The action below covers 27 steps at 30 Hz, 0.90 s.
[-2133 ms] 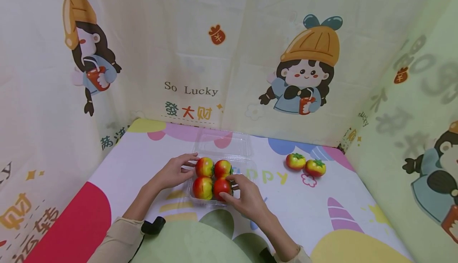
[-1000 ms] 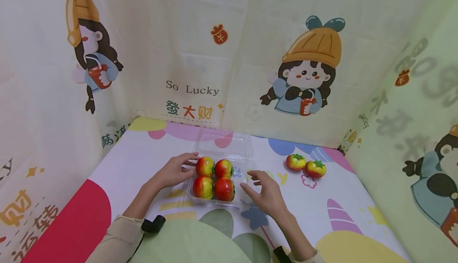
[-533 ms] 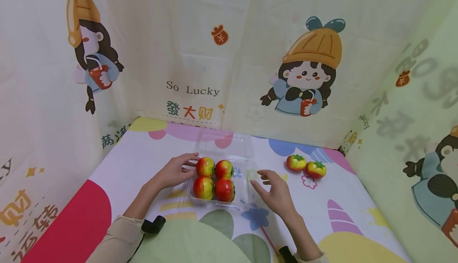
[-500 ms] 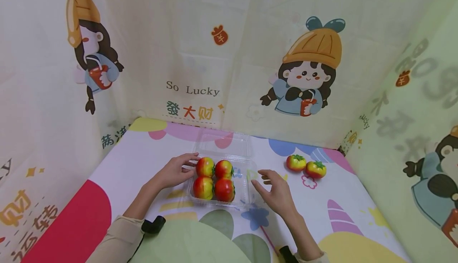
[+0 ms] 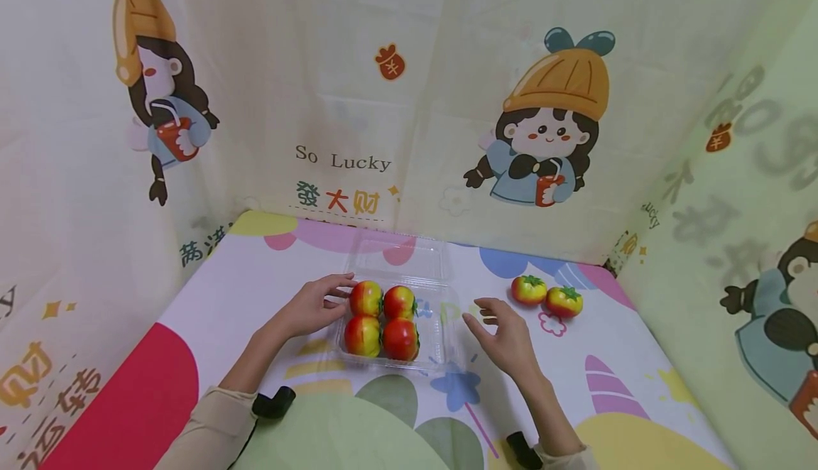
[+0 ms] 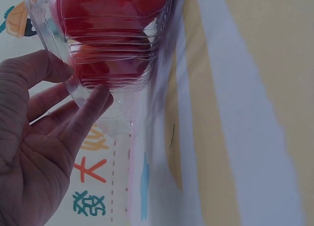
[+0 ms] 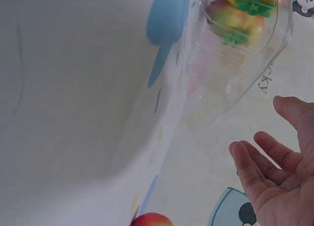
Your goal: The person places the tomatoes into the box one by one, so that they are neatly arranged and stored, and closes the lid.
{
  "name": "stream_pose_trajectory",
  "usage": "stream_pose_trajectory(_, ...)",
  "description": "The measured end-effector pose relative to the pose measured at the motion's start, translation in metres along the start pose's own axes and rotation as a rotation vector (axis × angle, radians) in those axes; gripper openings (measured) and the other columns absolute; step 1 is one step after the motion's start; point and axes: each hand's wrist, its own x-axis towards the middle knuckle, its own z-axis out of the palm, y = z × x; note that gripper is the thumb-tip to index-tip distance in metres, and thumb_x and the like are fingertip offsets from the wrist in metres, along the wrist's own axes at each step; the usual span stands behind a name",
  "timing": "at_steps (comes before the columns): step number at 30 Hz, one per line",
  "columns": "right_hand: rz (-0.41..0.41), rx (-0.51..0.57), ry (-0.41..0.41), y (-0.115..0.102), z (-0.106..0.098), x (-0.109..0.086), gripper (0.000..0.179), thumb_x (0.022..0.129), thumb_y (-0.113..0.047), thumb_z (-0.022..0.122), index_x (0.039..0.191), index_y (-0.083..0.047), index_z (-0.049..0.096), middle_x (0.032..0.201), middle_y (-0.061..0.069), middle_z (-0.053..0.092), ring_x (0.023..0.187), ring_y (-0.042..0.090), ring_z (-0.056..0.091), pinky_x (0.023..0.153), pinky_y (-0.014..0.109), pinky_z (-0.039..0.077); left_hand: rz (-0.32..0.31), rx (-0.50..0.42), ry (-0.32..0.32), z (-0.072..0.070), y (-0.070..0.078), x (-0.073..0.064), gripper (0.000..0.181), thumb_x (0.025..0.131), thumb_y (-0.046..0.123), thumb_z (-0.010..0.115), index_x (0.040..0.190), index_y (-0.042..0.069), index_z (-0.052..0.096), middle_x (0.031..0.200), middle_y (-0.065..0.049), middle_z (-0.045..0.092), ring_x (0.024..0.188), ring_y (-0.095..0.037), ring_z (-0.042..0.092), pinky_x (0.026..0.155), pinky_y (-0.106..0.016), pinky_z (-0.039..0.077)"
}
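My left hand point(image 5: 311, 307) loosely touches the box point(image 5: 432, 336), right hand point(image 5: 509, 336) empty; two fruits point(image 5: 564, 302) sit toward the tabletop point(image 5: 255, 285)'s far-right corner.

At lower right, the right hand point(image 7: 284, 191), fingers loosely bent and thumb spread, apart from a clear plastic container point(image 7: 223, 88) above. Inside it, red-and-yellow fruits point(image 7: 224, 22) with green leafy tops point(image 7: 235, 37). At the bottom edge, cropped, one more fruit point(image 7: 153, 219). To the left, a pale counter point(image 7: 73, 113) with a blue print point(image 7: 169, 15); behind the hand, a cream backdrop point(image 7: 196, 162) with lettering point(image 7: 266, 79).
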Motion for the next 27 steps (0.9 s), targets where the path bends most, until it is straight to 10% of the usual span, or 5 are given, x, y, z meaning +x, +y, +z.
stream_pose_trajectory(27,0.072,-0.03,0.03,0.026,-0.014,0.017,0.038,0.091,-0.02,0.077,0.12,0.003,0.066,0.117,0.021,0.071,0.104,0.04,0.07,0.092,0.054,0.058,0.014,0.007,0.01,-0.001,-0.001,-0.001,0.048,0.094,0.003,0.066,0.14,-0.003,0.056,0.146,-0.025,0.054,0.115,-0.038,0.067,0.089,-0.042,0.061)
